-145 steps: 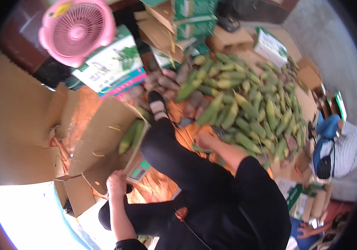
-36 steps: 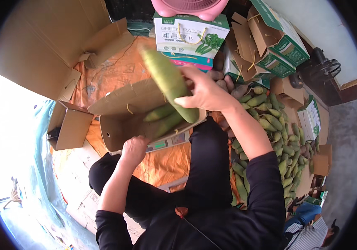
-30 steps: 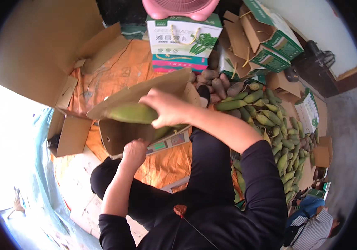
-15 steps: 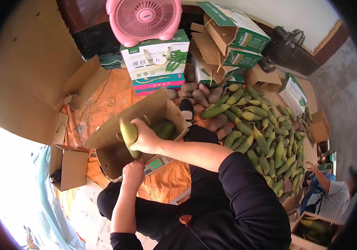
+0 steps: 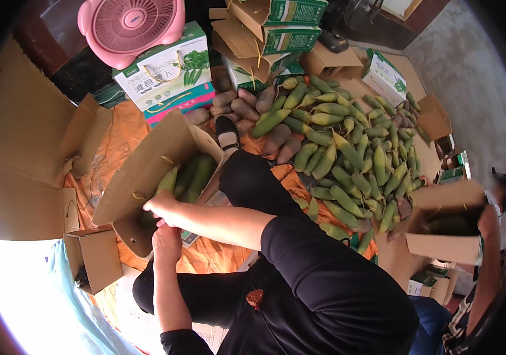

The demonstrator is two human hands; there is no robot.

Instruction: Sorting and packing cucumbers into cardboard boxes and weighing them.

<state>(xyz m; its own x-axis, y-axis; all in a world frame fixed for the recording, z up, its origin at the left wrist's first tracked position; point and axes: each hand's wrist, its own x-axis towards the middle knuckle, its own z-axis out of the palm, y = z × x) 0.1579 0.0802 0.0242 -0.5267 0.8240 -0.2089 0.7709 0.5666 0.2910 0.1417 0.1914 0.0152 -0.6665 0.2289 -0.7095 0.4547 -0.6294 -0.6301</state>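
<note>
A cardboard box (image 5: pixel 140 157) stands tilted before me with its flap raised, holding several green radishes (image 5: pixel 201 177). My right hand (image 5: pixel 163 204) reaches inside, its fingers closed round the lower end of a lighter green radish (image 5: pixel 168 178). That radish's lower part is hidden by the hand. Just below, my left hand (image 5: pixel 166 244) is closed at the box's near rim and seems to grip it; its fingertips are hidden. Part of a scale (image 5: pixel 189 238) shows under the box, beside my left hand.
A large heap of green radishes (image 5: pixel 377 155) lies to the right on cardboard and orange sheeting (image 5: pixel 206 259). A pink fan (image 5: pixel 133 21) tops stacked cartons (image 5: pixel 164 71) at the back. At right another person's arm (image 5: pixel 489 260) is at a cardboard box (image 5: pixel 442 248). A smaller box (image 5: pixel 100 260) stands left.
My right hand has lowered the green radish into the box, and my left hand stays at the rim. The other person's box has risen at right. The whole view has shifted.
</note>
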